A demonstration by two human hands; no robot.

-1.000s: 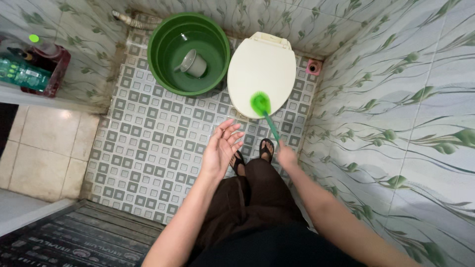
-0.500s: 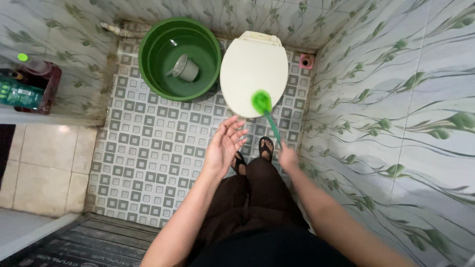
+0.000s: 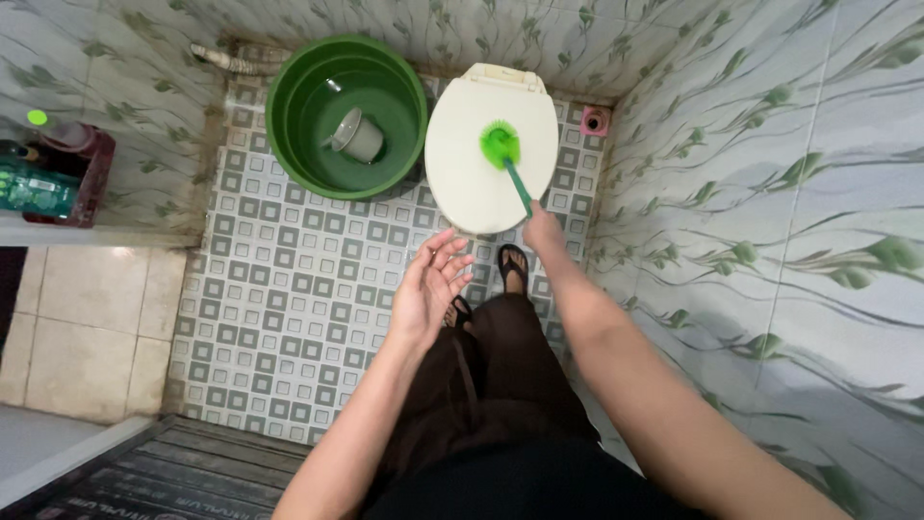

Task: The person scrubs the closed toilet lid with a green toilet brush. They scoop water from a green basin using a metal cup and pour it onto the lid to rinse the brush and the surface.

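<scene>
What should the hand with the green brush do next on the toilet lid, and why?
Probably draw the green brush back along the closed cream toilet lid toward the near edge. The right hand grips the handle, and the bristles rest near the lid's far middle, so the near part looks unbrushed. The left hand hovers open and empty, holding nothing.

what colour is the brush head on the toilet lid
Bright green, as the head view shows: the brush head rests on the cream toilet lid.

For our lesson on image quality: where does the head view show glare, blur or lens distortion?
Head view: glare on the glossy wall tiles; walls bow outward from wide-angle distortion; the green brush in the right hand and the open left hand look sharp.
</scene>
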